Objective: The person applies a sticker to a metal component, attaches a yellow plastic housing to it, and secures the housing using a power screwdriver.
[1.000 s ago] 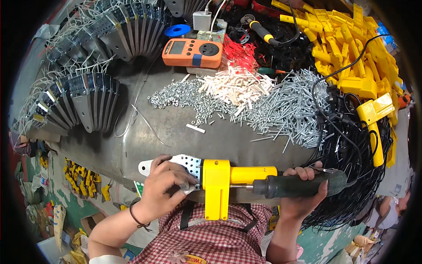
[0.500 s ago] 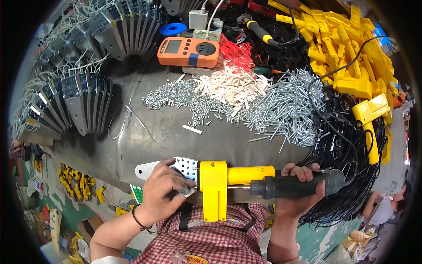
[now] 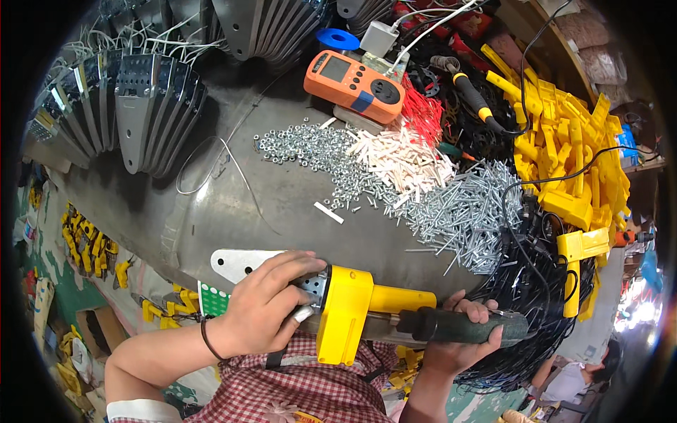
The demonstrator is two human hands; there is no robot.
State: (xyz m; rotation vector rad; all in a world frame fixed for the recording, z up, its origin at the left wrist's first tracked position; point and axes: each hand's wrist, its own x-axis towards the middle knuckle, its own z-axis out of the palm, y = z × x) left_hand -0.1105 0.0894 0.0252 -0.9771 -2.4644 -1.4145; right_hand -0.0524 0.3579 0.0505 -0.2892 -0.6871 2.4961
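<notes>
My right hand is wrapped tight around the dark green handle of the tool, fingers curled over its top. My left hand is closed over the perforated metal plate where it meets the yellow body, thumb and fingertips pinching something small and silvery there; I cannot tell what it is. The whole tool lies level, just off the near edge of the steel table, over my checked shirt.

Beyond the tool sit loose heaps: long screws, pale plastic sticks and small nuts. Further out is an orange meter, and off to the handle side a stack of yellow shells over black cables.

My worry is the small piece under my left fingertips: it is held over open air, so a slip would likely send it to the cluttered floor. The cable near my right hand could also snag the handle.
</notes>
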